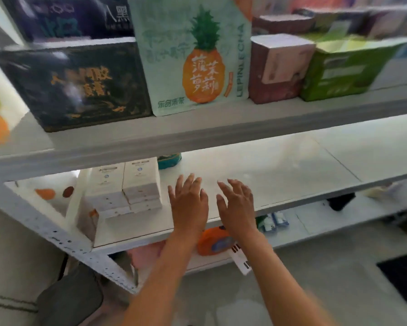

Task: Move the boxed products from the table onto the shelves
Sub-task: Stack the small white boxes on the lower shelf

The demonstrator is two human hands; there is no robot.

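We see orange round plastic container [212, 242] just below right hand [236, 205]; teal crinkled packet [169, 160] beyond left hand [188, 203]; black floor mat [402, 276] well right of right hand; dark grey soft bundle [70, 300] below-left of left hand.

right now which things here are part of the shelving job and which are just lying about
Job: white boxes stacked on middle shelf; pineapple tea box; black box; both hands, left, right, open.

Lying about: orange container, grey bag.
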